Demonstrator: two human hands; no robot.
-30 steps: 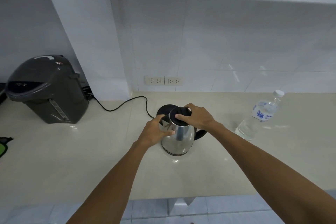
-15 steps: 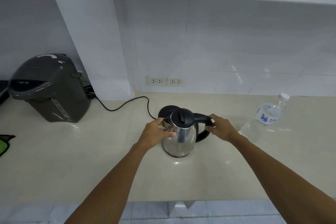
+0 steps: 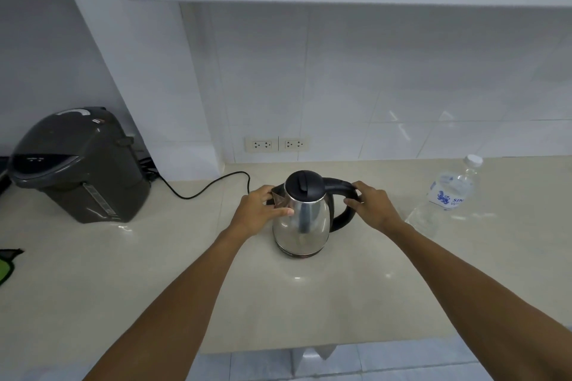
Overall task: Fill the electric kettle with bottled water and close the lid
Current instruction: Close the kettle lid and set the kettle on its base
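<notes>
A steel electric kettle [image 3: 301,226] with a black lid [image 3: 305,186], shut, stands on the beige counter [image 3: 154,272]. My left hand [image 3: 263,209] presses against the kettle's left side by the spout. My right hand [image 3: 373,206] grips the black handle [image 3: 340,189] on the right. A clear water bottle [image 3: 445,195] with a white cap and blue label stands to the right, apart from both hands.
A dark grey hot-water dispenser [image 3: 77,164] sits at the left, with a black cord [image 3: 201,190] running toward the kettle's base. Two wall sockets [image 3: 277,143] are behind the kettle. The counter's front edge runs across below. A green object [image 3: 6,266] lies at the far left.
My right hand left the lid and moved right onto the kettle's handle. My left hand stayed on the kettle's side.
</notes>
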